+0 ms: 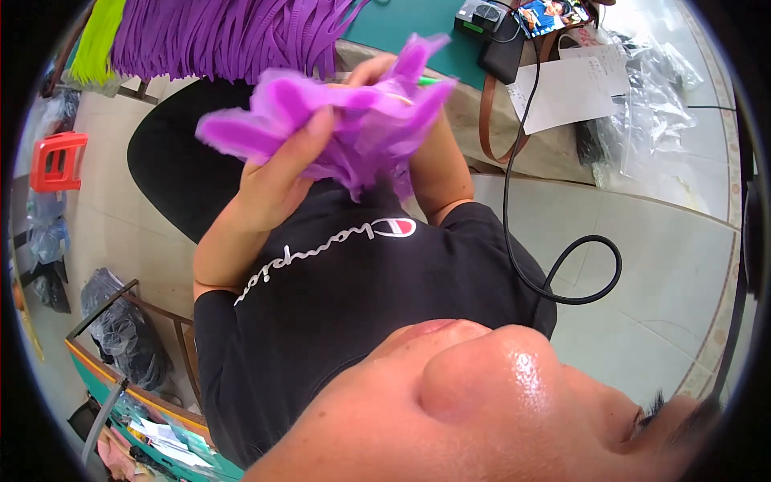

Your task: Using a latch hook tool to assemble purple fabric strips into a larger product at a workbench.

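In front of my chest, both hands hold a bundle of purple strips in thin, see-through plastic bags. My left hand pinches its left part, with the thumb lying over the film. Behind the bundle, my right hand grips the far side, and most of its fingers are covered by the plastic. A slim bright green thing pokes out beside the right hand; I cannot tell its kind. Beyond my hands, a thick row of purple straps hangs over the table edge, with neon green straps to their left.
On the green table, a black box and a lit phone lie at the right. A black cable loops down beside me. White papers and clear plastic bags lie farther right. A red stool stands left.
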Tool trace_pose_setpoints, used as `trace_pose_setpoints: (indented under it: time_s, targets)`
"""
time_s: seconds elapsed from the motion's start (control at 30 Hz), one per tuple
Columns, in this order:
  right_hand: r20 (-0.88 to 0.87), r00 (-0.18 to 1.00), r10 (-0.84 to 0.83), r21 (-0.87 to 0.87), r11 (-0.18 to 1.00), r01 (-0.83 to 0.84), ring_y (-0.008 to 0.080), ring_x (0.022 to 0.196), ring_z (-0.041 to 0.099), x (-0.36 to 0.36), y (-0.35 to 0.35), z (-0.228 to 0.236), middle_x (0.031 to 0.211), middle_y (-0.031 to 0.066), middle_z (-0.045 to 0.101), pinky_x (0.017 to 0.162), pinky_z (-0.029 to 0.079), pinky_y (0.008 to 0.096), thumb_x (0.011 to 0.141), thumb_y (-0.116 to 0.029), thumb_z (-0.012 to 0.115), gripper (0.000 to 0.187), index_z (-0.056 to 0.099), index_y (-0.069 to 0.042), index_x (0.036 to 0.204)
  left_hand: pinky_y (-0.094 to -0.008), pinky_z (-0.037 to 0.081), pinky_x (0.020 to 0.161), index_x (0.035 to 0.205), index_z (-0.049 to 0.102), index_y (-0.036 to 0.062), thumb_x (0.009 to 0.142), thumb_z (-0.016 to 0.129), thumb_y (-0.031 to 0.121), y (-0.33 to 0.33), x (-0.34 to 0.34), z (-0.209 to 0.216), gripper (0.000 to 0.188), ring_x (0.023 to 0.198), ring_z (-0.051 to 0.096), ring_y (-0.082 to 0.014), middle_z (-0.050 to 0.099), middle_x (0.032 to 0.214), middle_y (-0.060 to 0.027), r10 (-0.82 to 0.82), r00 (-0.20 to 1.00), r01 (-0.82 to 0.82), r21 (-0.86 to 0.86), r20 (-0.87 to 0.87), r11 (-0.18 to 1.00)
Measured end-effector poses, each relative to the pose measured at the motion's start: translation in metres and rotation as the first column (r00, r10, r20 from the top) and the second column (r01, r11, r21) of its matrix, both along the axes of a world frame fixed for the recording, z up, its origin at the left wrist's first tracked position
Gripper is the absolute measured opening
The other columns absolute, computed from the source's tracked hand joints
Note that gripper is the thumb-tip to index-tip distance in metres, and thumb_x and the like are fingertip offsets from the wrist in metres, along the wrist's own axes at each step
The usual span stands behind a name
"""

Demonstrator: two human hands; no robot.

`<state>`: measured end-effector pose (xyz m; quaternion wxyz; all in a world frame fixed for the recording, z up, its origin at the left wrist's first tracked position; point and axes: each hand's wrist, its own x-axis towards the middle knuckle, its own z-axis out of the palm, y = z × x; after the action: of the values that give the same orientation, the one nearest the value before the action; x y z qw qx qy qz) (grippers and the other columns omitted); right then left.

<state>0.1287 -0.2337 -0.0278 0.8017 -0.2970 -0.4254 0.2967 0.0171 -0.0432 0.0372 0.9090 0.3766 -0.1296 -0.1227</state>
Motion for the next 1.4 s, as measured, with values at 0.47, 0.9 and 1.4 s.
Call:
trace_pose_setpoints:
  time_s: [0.47, 0.9, 1.4]
  targets:
    - [0.171, 0.677, -0.716, -0.421, 0.568, 0.707, 0.0074, 0.072, 0.057, -0.017, 0.024, 0.029, 0.083, 0.0017, 0.064, 0.066, 0.045, 0.0195, 0.078, -0.003, 0.071, 0.019, 0.064, 0.002, 0.095, -0.0382, 0.038, 0.1, 0.128, 0.046, 0.0023, 0.093, 0.052, 0.019, 0.048, -0.01, -0.047, 0.04, 0.115, 0.052, -0.0246, 0.052, 0.127, -0.0106, 0.131, 0.876, -0.296, -0.304, -0.464, 0.906]
    - [0.195, 0.817, -0.542, -0.6, 0.593, 0.537, 0.0073, 0.071, 0.056, -0.006, 0.051, 0.014, 0.078, 0.0037, 0.061, 0.065, 0.045, 0.0193, 0.084, -0.008, 0.065, 0.014, 0.063, 0.004, 0.093, -0.0422, 0.04, 0.1, 0.128, 0.043, -0.0009, 0.096, 0.046, 0.019, 0.073, -0.013, -0.074, 0.038, 0.114, 0.052, -0.0279, 0.054, 0.122, -0.0158, 0.509, 0.816, -0.541, -0.051, -0.274, 0.839]
    - [0.209, 0.884, -0.417, -0.45, 0.762, 0.466, 0.0095, 0.067, 0.058, -0.008, 0.079, -0.002, 0.075, 0.0044, 0.062, 0.064, 0.045, 0.02, 0.087, -0.005, 0.059, 0.011, 0.061, 0.002, 0.095, -0.0418, 0.033, 0.104, 0.129, 0.043, 0.0002, 0.096, 0.044, 0.015, 0.058, -0.027, -0.057, 0.036, 0.121, 0.046, -0.0252, 0.048, 0.13, -0.0132, 0.494, 0.864, -0.484, 0.102, -0.102, 0.869]
